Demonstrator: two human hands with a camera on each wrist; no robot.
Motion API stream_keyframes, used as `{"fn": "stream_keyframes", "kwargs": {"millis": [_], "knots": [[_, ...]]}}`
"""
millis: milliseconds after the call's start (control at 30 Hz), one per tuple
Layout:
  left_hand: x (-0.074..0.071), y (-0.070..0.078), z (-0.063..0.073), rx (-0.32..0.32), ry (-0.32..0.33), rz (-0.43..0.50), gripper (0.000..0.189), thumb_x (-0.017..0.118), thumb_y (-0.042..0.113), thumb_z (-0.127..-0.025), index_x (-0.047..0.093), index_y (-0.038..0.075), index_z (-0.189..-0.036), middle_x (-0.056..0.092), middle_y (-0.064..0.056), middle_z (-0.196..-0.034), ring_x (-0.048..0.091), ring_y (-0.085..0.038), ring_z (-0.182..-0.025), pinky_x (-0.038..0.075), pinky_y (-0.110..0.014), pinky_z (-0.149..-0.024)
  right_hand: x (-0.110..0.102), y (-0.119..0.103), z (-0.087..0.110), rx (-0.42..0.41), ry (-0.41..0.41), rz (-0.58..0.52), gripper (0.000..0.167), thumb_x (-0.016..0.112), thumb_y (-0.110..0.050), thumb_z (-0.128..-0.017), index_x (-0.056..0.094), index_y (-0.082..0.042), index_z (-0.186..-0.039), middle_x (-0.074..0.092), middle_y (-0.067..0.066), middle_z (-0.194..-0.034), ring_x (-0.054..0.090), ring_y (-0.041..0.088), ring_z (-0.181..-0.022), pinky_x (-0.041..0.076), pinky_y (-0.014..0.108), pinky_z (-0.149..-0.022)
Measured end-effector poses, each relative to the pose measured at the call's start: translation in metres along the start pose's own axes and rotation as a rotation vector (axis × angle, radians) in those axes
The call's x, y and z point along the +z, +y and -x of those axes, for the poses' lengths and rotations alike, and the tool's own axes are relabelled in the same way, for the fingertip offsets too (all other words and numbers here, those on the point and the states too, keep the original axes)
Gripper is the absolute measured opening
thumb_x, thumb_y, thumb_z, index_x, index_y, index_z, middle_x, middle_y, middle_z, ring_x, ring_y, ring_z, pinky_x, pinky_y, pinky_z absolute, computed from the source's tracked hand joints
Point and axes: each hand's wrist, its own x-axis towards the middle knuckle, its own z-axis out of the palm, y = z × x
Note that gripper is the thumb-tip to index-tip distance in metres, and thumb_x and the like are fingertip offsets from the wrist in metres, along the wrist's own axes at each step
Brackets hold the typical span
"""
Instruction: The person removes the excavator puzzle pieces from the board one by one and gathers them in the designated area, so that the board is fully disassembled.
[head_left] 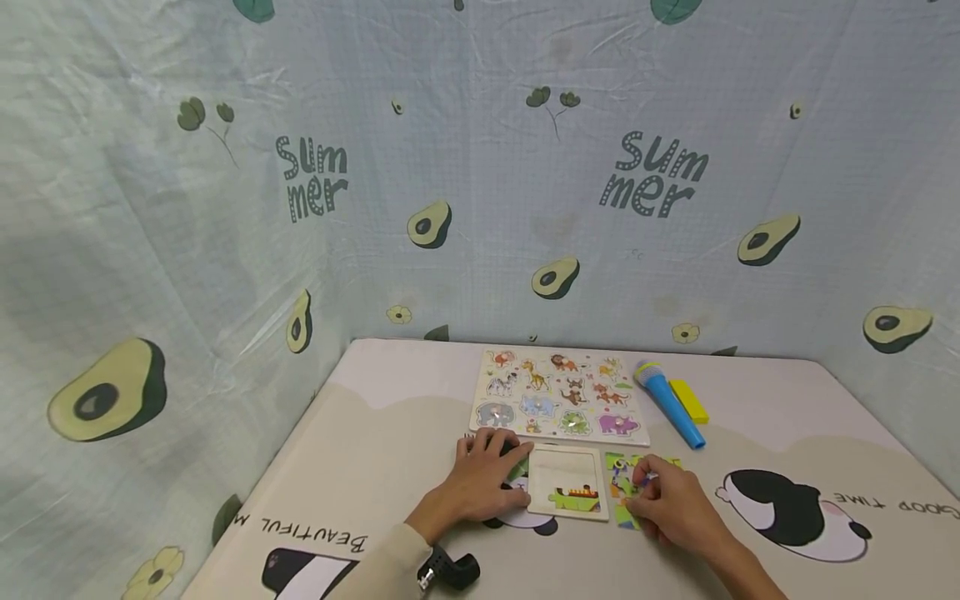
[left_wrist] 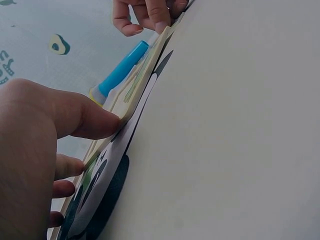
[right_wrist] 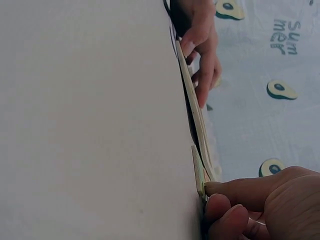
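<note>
A square wooden puzzle tray (head_left: 566,518) lies on the table. In its lower right sits a green puzzle piece (head_left: 576,503) with red and yellow markings; bare wood shows above it. My left hand (head_left: 483,479) touches the tray's left side, its thumb at the near corner and its index finger near the far corner. Just right of the tray lie bright green, printed puzzle pieces (head_left: 624,517). Over them, my right hand (head_left: 675,504) pinches a thin puzzle piece (right_wrist: 198,170) between thumb and index finger. The fingers partly hide its print.
Behind the tray lies a white animal peg board (head_left: 558,396). A blue toy microphone (head_left: 675,408) and a yellow block (head_left: 688,402) are to its right. The tablecloth (head_left: 390,442) carries printed dogs and lettering. Patterned sheeting (head_left: 480,167) rises behind the table.
</note>
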Motion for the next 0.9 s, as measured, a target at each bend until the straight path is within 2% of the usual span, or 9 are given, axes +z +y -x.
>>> {"fn": "stream_keyframes", "kwargs": {"millis": [267,600,733,900], "knots": [[0.0,0.0,0.0,0.004,0.008,-0.002,0.07,0.061,0.049,-0.088,0.048,0.026,-0.153,0.044,0.0,-0.14,0.034,-0.028,-0.131,0.028,-0.051,-0.095,0.0,0.0,-0.003,-0.026,0.004,0.03,0.028,0.08,-0.004,-0.083,0.054,-0.008,-0.094,0.055,0.006,-0.061,0.051,0.019,-0.043,0.044,0.028,-0.043],[0.003,-0.001,-0.001,-0.001,0.009,-0.015,0.07,0.06,0.051,-0.088,0.047,0.028,-0.153,0.043,0.001,-0.141,0.033,-0.027,-0.131,0.028,-0.05,-0.096,-0.003,0.003,-0.003,-0.042,-0.018,0.013,0.029,0.081,-0.005,-0.083,0.055,-0.008,-0.094,0.056,0.006,-0.063,0.054,0.019,-0.046,0.048,0.03,-0.044],[0.003,-0.001,-0.001,-0.001,0.01,-0.018,0.07,0.06,0.05,-0.088,0.048,0.028,-0.153,0.043,0.001,-0.141,0.033,-0.027,-0.131,0.028,-0.05,-0.095,-0.003,0.001,-0.004,-0.084,-0.038,-0.013,0.03,0.081,-0.007,-0.082,0.055,-0.006,-0.095,0.056,0.006,-0.065,0.055,0.02,-0.046,0.048,0.029,-0.044],[0.003,0.0,-0.001,-0.004,0.012,-0.018,0.069,0.061,0.049,-0.088,0.048,0.027,-0.153,0.043,0.001,-0.141,0.033,-0.027,-0.131,0.028,-0.05,-0.095,0.001,-0.008,-0.009,-0.179,-0.053,-0.043,0.028,0.081,-0.007,-0.082,0.057,-0.005,-0.096,0.055,0.005,-0.072,0.054,0.019,-0.048,0.045,0.028,-0.043]]}}
